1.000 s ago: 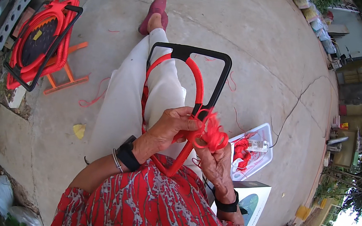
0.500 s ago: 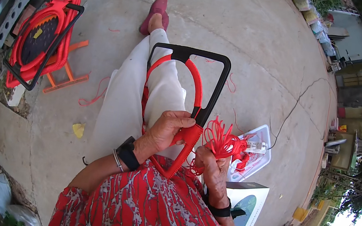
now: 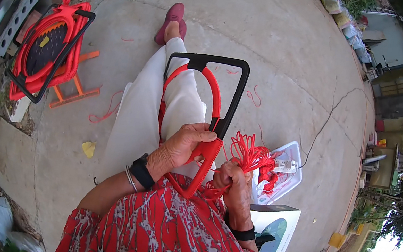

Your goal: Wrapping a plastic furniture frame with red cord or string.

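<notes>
Over my lap stands a black frame with rounded corners and a curved inner bar, much of it covered in red cord wrapping. My left hand is closed around its red-wrapped lower part, thumb on top. To the right, my right hand grips a looped bundle of red cord in a fist, loops sticking out above it. A strand runs between the bundle and the frame. Part of the frame's left side is hidden against my white trousers.
Right of my hands lies a white plastic tray with red cord and a white power strip. A white box stands nearer. On the left, several red-wrapped black frames lean together beside an orange metal stand. Cord scraps lie on concrete.
My right hand with the cord bundle has shifted slightly, closer to the frame's lower edge. The frame has tilted a little to the left. My left hand keeps its hold.
</notes>
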The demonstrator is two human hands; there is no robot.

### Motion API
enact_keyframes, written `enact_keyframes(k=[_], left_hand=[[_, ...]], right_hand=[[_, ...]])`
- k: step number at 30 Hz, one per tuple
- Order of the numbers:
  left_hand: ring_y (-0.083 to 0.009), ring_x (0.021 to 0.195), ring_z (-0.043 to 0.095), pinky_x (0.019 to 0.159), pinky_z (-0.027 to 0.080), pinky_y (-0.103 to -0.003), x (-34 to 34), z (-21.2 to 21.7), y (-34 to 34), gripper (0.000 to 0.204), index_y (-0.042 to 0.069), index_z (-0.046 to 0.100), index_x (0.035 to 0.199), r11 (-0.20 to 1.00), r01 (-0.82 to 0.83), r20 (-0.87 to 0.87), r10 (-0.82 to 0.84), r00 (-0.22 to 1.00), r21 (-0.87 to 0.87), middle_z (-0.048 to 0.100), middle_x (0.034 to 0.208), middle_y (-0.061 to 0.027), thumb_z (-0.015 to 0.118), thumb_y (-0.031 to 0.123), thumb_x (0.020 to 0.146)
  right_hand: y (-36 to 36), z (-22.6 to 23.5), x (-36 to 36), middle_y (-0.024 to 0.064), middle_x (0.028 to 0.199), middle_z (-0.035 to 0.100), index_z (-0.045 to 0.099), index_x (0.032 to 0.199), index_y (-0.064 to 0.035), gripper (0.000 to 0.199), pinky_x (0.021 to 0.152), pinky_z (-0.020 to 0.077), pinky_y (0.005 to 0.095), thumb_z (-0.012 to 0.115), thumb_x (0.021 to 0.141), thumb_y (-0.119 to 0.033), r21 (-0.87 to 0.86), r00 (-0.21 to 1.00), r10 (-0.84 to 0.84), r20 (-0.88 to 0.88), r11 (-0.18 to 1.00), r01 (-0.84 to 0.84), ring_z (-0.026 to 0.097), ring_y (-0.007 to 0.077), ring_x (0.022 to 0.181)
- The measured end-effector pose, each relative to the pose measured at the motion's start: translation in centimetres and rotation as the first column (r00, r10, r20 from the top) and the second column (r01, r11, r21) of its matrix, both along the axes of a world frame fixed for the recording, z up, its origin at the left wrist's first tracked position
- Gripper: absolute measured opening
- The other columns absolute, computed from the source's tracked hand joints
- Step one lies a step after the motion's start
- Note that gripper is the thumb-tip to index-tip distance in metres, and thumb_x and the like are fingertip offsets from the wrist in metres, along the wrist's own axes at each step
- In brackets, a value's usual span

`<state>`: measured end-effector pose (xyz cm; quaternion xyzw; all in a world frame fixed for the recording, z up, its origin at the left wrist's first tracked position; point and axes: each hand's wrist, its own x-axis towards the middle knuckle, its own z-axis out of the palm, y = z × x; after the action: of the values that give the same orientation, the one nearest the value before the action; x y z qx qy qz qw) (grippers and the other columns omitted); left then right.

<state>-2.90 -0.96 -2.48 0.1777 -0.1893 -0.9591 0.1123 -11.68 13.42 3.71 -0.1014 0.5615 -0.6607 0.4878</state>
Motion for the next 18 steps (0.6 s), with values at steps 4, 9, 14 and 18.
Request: enact_keyframes(k=[4,9,14,18], left_hand=[[-0.0092,0.062,0.058,0.043,0.038,-0.024,-0.1,-0.4,0.1,0.018,0.007,0.060,0.095,0.999,0.021,-0.008,-0.021,1.000,-0.040,0.063,0.076,-0.0008,0.065,0.021,0.085],[-0.0077,0.062,0.057,0.043,0.036,-0.023,-0.3,-0.1,0.1,0.016,0.007,0.061,0.094,0.998,0.026,0.019,-0.025,1.000,-0.056,0.063,0.076,-0.0002,0.064,0.021,0.087],[-0.0060,0.061,0.054,0.044,0.035,-0.021,-0.1,0.4,0.1,0.016,0.007,0.061,0.094,0.996,0.022,0.055,-0.018,0.998,-0.086,0.062,0.075,0.0004,0.061,0.022,0.090],[-0.0056,0.059,0.052,0.044,0.035,-0.021,0.0,0.6,0.2,0.017,0.006,0.060,0.093,0.997,0.008,0.070,-0.003,0.998,-0.075,0.062,0.076,0.0004,0.060,0.023,0.091]], right_hand=[[0.3,-0.4,-0.9,-0.0029,0.049,0.025,0.038,0.063,-0.0085,0.033,0.040,0.0197,0.0272,0.049,0.091,-0.021,-0.012,0.999,0.007,-0.037,1.000,-0.007,0.024,0.0089,0.039],[0.1,-0.2,-4.8,-0.0030,0.054,0.034,0.052,0.102,-0.0015,0.028,0.041,0.0275,0.0249,0.052,0.094,-0.028,0.166,0.940,0.022,-0.342,0.985,0.037,0.033,0.0084,0.043],[-0.8,0.8,-8.4,-0.0004,0.060,0.043,0.050,0.101,-0.0014,0.028,0.047,0.0351,0.0249,0.052,0.089,-0.027,0.296,0.802,0.118,-0.586,0.952,0.077,0.042,0.0099,0.051],[-1.2,0.7,-8.7,-0.0007,0.061,0.043,0.050,0.096,-0.0020,0.024,0.049,0.0351,0.0249,0.054,0.090,-0.025,0.057,0.945,-0.041,-0.326,0.996,0.063,0.042,0.0098,0.053]])
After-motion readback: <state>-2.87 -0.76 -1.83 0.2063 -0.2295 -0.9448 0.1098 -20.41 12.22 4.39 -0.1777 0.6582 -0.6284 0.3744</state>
